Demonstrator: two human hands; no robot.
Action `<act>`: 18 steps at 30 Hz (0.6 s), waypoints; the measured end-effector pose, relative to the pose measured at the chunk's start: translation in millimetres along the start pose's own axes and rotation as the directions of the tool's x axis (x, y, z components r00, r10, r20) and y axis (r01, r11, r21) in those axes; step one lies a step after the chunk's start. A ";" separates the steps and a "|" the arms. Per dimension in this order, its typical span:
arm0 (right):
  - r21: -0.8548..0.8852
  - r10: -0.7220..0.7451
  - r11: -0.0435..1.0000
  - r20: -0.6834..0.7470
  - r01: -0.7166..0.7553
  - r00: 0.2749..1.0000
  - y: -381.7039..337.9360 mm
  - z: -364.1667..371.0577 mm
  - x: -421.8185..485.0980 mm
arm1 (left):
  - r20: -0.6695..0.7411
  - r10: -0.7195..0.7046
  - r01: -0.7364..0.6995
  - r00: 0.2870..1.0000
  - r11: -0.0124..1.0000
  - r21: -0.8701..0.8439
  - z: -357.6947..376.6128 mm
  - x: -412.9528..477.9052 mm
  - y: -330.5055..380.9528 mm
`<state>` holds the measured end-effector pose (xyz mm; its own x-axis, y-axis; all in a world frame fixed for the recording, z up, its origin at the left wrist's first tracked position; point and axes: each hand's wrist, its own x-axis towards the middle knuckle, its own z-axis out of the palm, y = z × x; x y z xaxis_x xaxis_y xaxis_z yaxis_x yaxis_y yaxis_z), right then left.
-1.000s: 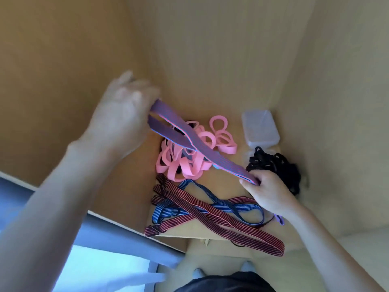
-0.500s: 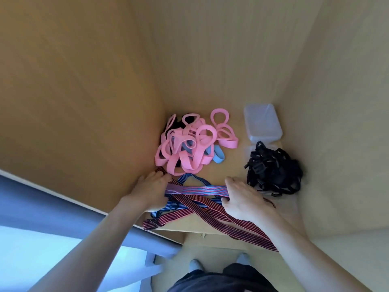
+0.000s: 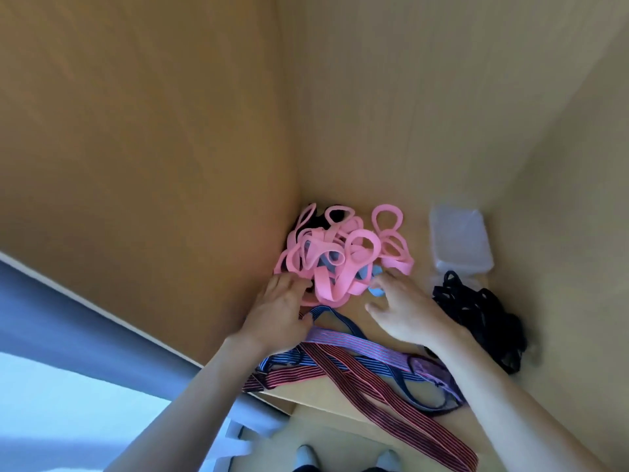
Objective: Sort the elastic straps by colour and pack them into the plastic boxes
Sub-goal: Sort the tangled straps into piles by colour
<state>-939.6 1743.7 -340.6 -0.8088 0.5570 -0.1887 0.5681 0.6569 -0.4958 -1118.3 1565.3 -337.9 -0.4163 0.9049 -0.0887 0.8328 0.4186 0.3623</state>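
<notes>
Nearest, striped straps [image 3: 357,373] lie crossed at the front edge of the shelf [image 3: 422,233]. Just beyond, the left hand [image 3: 279,311] rests flat against the pink straps [image 3: 333,264], fingers straight. The right hand [image 3: 405,311] hovers spread, holding nothing, beside a light blue strap [image 3: 376,287]. Farther back lie black straps [image 3: 483,315] and a clear plastic box [image 3: 459,240].
</notes>
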 end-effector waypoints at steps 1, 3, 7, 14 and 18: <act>0.013 -0.021 1.000 -0.025 0.021 0.999 -4.6 -9.3 14.5 | -0.017 -0.013 0.013 1.000 0.999 -0.031 -6.8 8.2 2.3; 0.013 -0.051 0.999 -0.064 0.051 0.997 -14.7 -26.7 46.7 | -0.053 -0.054 0.049 0.997 0.994 -0.094 -20.9 25.2 6.6; -0.042 -0.069 0.997 -0.063 0.066 0.996 -32.8 -50.9 115.4 | -0.114 -0.115 0.098 0.987 0.984 -0.149 -37.3 45.0 11.0; -0.166 -0.085 0.980 0.162 0.112 0.983 -44.5 -34.1 217.9 | -0.196 -0.198 0.131 0.960 0.942 -0.310 -50.8 12.4 19.5; -0.299 -0.044 0.946 0.267 0.126 0.963 -45.3 -2.0 247.8 | -0.220 -0.201 0.119 0.955 0.934 -0.336 -54.8 -19.2 12.4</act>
<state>-1165.4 1852.9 -363.2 -0.8443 0.3719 -0.3859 0.4808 0.8436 -0.2391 -1119.9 1548.9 -280.9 -0.6449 0.7628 0.0470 0.6061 0.4730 0.6395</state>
